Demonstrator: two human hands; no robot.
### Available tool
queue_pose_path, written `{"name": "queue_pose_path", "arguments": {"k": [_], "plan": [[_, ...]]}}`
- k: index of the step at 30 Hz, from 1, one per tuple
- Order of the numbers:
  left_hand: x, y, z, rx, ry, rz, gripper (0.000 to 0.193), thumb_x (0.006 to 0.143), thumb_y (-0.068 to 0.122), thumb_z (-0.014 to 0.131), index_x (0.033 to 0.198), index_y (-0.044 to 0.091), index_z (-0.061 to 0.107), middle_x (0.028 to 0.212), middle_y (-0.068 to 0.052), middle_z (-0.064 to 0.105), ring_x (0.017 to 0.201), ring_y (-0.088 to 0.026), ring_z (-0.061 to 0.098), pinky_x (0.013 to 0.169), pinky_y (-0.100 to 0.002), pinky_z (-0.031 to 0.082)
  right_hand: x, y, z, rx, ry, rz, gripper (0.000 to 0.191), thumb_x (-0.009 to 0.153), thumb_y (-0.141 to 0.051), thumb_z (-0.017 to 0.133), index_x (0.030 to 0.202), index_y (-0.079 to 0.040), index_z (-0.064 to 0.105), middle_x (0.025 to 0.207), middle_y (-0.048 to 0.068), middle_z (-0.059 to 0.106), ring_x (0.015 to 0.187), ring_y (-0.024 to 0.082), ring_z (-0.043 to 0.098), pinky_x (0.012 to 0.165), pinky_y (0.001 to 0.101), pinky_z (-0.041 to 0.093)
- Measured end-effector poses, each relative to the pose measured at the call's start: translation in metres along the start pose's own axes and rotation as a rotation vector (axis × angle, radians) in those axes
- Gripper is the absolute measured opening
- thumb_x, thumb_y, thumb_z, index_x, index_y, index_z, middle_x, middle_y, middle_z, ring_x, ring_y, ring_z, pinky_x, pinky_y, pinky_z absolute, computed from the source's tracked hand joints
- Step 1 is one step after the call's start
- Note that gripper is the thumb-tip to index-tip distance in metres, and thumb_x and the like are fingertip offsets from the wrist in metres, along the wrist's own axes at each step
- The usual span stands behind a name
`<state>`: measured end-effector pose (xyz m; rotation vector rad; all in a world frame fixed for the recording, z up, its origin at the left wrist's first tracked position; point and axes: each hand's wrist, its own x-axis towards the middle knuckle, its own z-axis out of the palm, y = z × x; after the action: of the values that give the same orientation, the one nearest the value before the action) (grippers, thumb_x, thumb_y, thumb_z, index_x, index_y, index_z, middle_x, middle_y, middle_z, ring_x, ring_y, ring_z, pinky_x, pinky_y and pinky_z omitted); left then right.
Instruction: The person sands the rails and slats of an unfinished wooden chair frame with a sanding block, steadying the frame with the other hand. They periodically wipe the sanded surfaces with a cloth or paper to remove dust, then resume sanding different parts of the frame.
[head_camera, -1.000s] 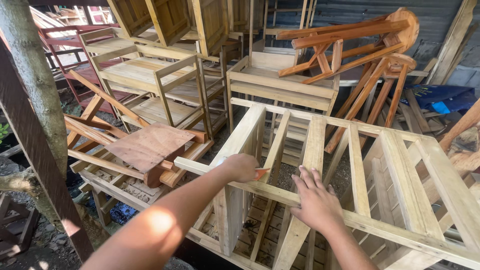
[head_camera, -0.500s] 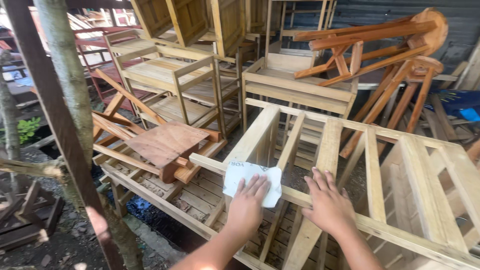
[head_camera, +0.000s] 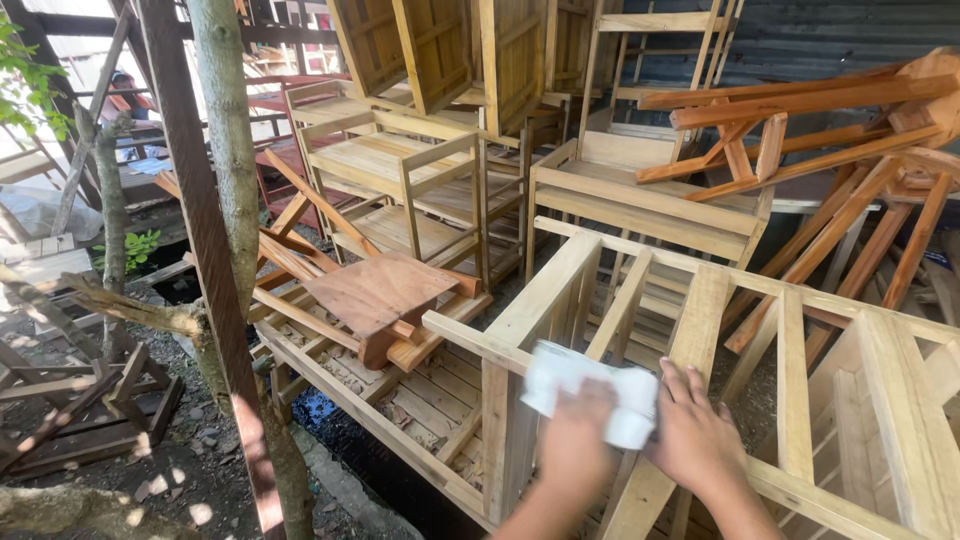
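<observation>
My left hand (head_camera: 572, 452) presses a white sheet of sandpaper or cloth (head_camera: 590, 390) onto the top rail of a pale wooden frame (head_camera: 820, 300) in front of me; the hand and sheet are blurred. My right hand (head_camera: 695, 432) lies flat on the same rail just right of the sheet, fingers spread, touching the sheet's right edge. The frame has several upright slats and lies tilted among other unfinished furniture.
Stacked pale wooden shelf units (head_camera: 400, 170) and a cabinet (head_camera: 640, 195) stand behind. Reddish stools (head_camera: 850, 120) lie piled at right. A brown stool (head_camera: 380, 300) lies on its side at left. A tree trunk (head_camera: 235, 180) and a slanted post (head_camera: 190, 200) rise at left over dirt ground.
My left hand, bare on the rail a second ago, now holds a white sheet and has slid it right along the rail toward my right hand. The view shifted right.
</observation>
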<state>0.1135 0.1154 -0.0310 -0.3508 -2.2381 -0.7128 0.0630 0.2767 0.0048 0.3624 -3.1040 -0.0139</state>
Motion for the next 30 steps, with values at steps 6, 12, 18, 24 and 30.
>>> {"name": "queue_pose_path", "arguments": {"k": [6,12,18,24,30], "plan": [[-0.014,0.021,0.038,-0.066,-0.151,0.025,0.058,0.072,0.003,0.064,0.130,0.003,0.063,0.142,-0.018,0.060,0.139,-0.041,0.047,0.116,-0.069,0.017,0.006,0.017,0.033,0.140,0.202,-0.035,0.117,0.064,-0.041,0.086,0.159,-0.033,0.019,0.167,-0.004,0.021,0.155,0.018,0.022,0.119,0.0565,0.036],[-0.015,0.000,0.018,-0.034,-0.074,0.175,0.061,0.079,-0.002,0.057,0.139,0.009,0.063,0.150,-0.012,0.060,0.143,-0.036,0.049,0.120,-0.062,0.024,0.004,0.010,0.025,0.058,0.219,0.011,0.119,0.068,-0.042,0.083,0.163,-0.023,0.013,0.167,0.004,0.019,0.155,0.021,0.020,0.120,0.0515,0.033],[0.007,-0.128,-0.058,0.067,-0.002,-0.266,0.046,0.084,-0.002,0.056,0.127,0.014,0.063,0.139,-0.004,0.062,0.124,-0.031,0.058,0.107,-0.042,0.042,-0.005,-0.009,-0.005,-0.023,0.014,0.119,0.116,0.076,-0.056,0.079,0.159,-0.013,0.010,0.169,0.008,0.010,0.156,0.022,0.013,0.124,0.0490,0.028],[0.022,-0.218,-0.095,0.286,-0.031,-0.233,0.057,0.080,-0.003,0.059,0.135,0.015,0.061,0.151,-0.001,0.051,0.148,-0.031,0.034,0.120,-0.055,0.022,-0.008,-0.017,-0.022,-0.090,-0.053,0.098,0.111,0.083,-0.058,0.074,0.160,-0.010,0.011,0.171,0.012,0.006,0.158,0.023,0.008,0.125,0.0453,0.029],[0.030,-0.211,-0.108,0.320,-0.196,-0.168,0.049,0.091,0.021,0.068,0.139,0.021,0.057,0.150,-0.001,0.050,0.146,-0.030,0.034,0.117,-0.055,0.025,-0.017,0.008,-0.029,-0.017,-0.225,0.038,0.108,0.089,-0.061,0.063,0.163,-0.017,-0.002,0.174,0.005,-0.008,0.160,0.021,-0.001,0.112,0.0293,0.048]]}}
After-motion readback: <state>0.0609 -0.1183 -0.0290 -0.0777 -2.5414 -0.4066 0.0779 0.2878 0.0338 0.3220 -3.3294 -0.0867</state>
